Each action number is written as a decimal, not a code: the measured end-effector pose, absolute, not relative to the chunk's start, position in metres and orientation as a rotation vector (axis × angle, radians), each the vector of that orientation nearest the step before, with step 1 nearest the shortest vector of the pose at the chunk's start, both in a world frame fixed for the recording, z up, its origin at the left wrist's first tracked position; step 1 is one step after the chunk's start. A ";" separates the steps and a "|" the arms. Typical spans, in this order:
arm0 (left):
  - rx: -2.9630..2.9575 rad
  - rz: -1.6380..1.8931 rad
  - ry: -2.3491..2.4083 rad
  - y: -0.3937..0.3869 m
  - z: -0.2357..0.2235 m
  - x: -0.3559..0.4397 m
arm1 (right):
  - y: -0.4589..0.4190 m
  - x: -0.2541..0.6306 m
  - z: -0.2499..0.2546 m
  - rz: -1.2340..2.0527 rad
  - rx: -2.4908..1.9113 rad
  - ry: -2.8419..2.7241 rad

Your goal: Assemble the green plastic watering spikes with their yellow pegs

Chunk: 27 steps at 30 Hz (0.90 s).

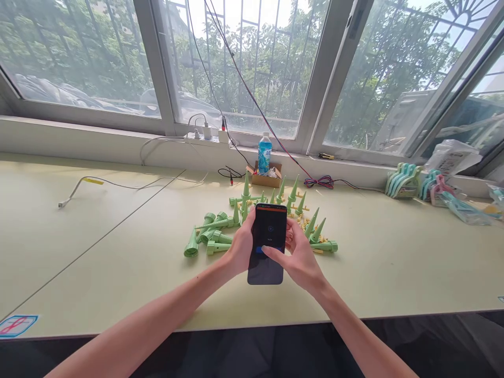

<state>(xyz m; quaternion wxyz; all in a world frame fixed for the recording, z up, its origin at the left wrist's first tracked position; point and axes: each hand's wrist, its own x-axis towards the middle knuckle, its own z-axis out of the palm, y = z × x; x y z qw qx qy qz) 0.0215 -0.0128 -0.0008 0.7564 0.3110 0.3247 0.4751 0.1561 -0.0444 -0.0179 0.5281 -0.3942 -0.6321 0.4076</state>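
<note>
A black smartphone [268,268] is held upright above the table's front part, its dark screen facing me. My left hand [241,242] grips its left edge, the fingers hidden behind it. My right hand [302,257] holds the right edge, with the thumb lying over a blue button low on the screen. Behind the phone lie several green plastic spikes with ribbed caps [218,223], some standing point up, such as a green cone [292,193]. Small yellow pieces [305,223] are scattered among them.
A blue-labelled bottle [265,155] stands by a small cardboard box [265,180] at the back. Coiled cable [319,181], a power strip [207,137] and loose grey cable [114,184] lie along the windows. Small hangers [403,181] and plastic bags [451,156] sit right on the pale table [394,262].
</note>
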 end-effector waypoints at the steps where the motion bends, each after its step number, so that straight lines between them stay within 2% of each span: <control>1: 0.679 1.034 0.705 -0.012 -0.001 0.021 | -0.045 0.156 -0.018 0.980 -0.939 -1.513; 27: 0.647 1.006 0.671 -0.018 0.004 0.021 | -0.027 0.149 0.002 0.994 -0.923 -1.260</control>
